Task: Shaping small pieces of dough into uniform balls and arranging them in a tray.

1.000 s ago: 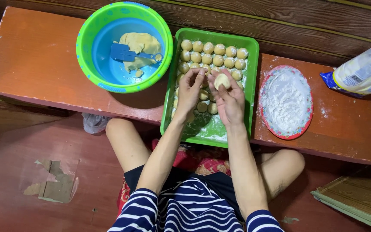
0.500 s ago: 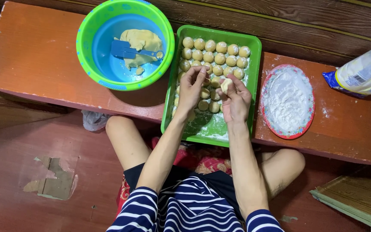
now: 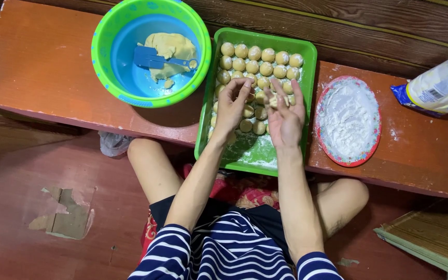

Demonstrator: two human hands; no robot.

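A: From the head view, where are the hands?

B: Both hover over the green tray (image 3: 307,52). The left hand (image 3: 232,106) curls its fingers loosely over the dough balls (image 3: 260,54) in the middle rows; whether it pinches one, the person's knuckles hide. The right hand (image 3: 285,116) lies palm up, fingers spread, a bit of dough on them.

A: And doing it well?

B: Probably a light touch, setting each ball just beside its neighbour. The flour plate (image 3: 348,122) sits right of the tray, the green bowl (image 3: 151,52) left.
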